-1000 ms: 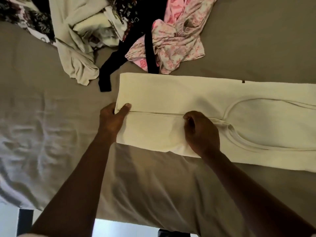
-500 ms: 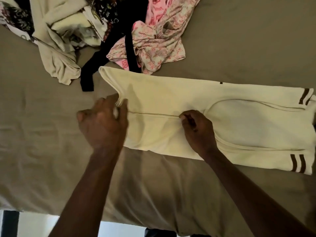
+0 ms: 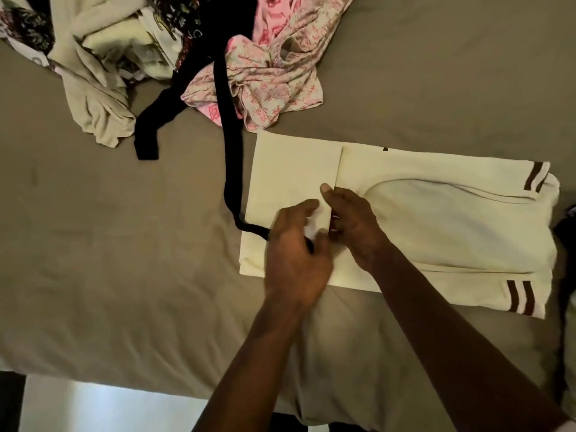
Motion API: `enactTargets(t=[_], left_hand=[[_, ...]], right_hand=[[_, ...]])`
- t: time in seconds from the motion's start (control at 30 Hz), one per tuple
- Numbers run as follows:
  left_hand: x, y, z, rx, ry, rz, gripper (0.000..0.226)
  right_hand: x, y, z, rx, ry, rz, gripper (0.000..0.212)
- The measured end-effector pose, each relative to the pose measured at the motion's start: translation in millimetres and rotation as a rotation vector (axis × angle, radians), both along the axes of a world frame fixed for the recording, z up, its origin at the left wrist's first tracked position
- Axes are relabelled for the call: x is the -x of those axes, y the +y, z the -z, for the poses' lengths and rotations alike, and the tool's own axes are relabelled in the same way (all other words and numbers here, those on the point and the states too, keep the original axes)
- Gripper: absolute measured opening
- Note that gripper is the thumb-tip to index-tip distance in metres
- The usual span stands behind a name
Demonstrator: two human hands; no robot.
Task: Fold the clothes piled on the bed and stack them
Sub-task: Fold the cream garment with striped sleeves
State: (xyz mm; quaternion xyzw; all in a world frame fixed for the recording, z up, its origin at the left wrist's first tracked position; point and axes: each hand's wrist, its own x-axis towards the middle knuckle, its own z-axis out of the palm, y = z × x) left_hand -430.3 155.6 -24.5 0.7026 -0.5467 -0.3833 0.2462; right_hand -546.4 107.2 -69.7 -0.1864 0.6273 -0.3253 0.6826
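Head view: cream shirt [image 3: 436, 219] runs rightward from the left hand [image 3: 296, 260] pinching its folded end; grip of right hand [image 3: 355, 226] unclear

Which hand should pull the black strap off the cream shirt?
Left, probably. The left hand sits over the black strap where it crosses the cream shirt; the right hand holds the folded flap's edge.

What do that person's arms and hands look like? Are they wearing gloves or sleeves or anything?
No gloves. The left hand and right hand are bare, with no rings or watch that I can see. The left forearm and right forearm are bare too, as far down as the picture shows. The left hand looks a bit blurry.
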Motion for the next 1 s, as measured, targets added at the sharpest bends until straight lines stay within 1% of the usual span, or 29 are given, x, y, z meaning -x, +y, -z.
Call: enactTargets(t=[0.07, 0.13, 0.17, 0.23, 0.27, 0.3, 0.33, 0.37, 0.4, 0.43, 0.47, 0.53, 0.57, 0.6, 0.63, 0.67, 0.7, 0.73, 0.77, 0.83, 0.87, 0.93, 1.0], left_hand=[[-28, 11, 2, 0.058, -0.103, -0.105, 0.038], [-56, 19, 9, 0.033, -0.199, -0.125, 0.048], [-67, 21, 12, 0.008, -0.235, -0.065, 0.058], [-85, 21, 23, -0.003, -0.353, 0.145, 0.078], [-94, 16, 30, 0.017, -0.419, 0.253, 0.078], [-102, 8, 36, 0.043, -0.464, 0.336, 0.07], [-109, -1, 40, 0.072, -0.477, 0.392, 0.058], [-116, -10, 42, 0.107, -0.447, 0.421, 0.046], [-121, -18, 41, 0.137, -0.355, 0.383, 0.038], [-124, -27, 37, 0.161, -0.225, 0.258, 0.036], [-130, -35, 33, 0.18, -0.089, 0.062, 0.036], [-147, -48, 31, 0.197, 0.094, -0.463, 0.037], [-157, -51, 31, 0.16, 0.155, -0.737, 0.04], [-166, -49, 32, 0.079, 0.174, -0.957, 0.044], [-168, -44, 34, -0.017, 0.147, -1.075, 0.046], [-166, -35, 40, -0.103, 0.11, -1.086, 0.044], [-156, -24, 44, -0.17, 0.104, -1.011, 0.039], [-142, -13, 47, -0.236, 0.12, -0.877, 0.036], [-126, -3, 47, -0.3, 0.145, -0.72, 0.039], [-103, 10, 47, -0.382, 0.083, -0.46, 0.052], [-100, 13, 50, -0.385, 0.024, -0.426, 0.054], [-101, 21, 55, -0.381, 0.01, -0.481, 0.05], [-101, 31, 53, -0.403, 0.129, -0.611, 0.039]], right_hand=[[-7, -2, 4, -0.008, 0.16, 0.006, 0.021], [-13, -4, 9, 0.043, 0.318, -0.046, 0.018], [-15, -4, 10, 0.056, 0.376, -0.074, 0.013], [-17, -4, 15, 0.043, 0.442, -0.079, 0.008], [-17, -3, 17, 0.033, 0.455, -0.063, 0.01], [-17, -2, 19, 0.033, 0.47, -0.059, 0.012], [-18, 0, 21, 0.042, 0.493, -0.064, 0.012], [-19, 1, 23, 0.055, 0.523, -0.07, 0.013], [-20, 3, 25, 0.066, 0.548, -0.069, 0.013], [-21, 4, 26, 0.075, 0.572, -0.068, 0.013], [-22, 5, 26, 0.079, 0.593, -0.071, 0.013], [-23, 4, 26, 0.087, 0.611, -0.079, 0.013], [-24, 5, 25, 0.092, 0.613, -0.069, 0.014], [-25, 5, 24, 0.104, 0.625, -0.056, 0.014], [-26, 6, 22, 0.119, 0.642, -0.047, 0.015], [-27, 6, 20, 0.133, 0.651, -0.044, 0.016], [-28, 7, 17, 0.141, 0.643, -0.048, 0.019], [-29, 8, 15, 0.14, 0.624, -0.07, 0.025], [-28, 9, 13, 0.145, 0.598, -0.105, 0.035], [-23, 13, 12, 0.177, 0.561, -0.14, 0.056], [-20, 14, 12, 0.195, 0.576, -0.121, 0.061], [-13, 17, 12, 0.199, 0.652, -0.086, 0.063], [-11, 18, 10, 0.198, 0.712, -0.139, 0.067]])
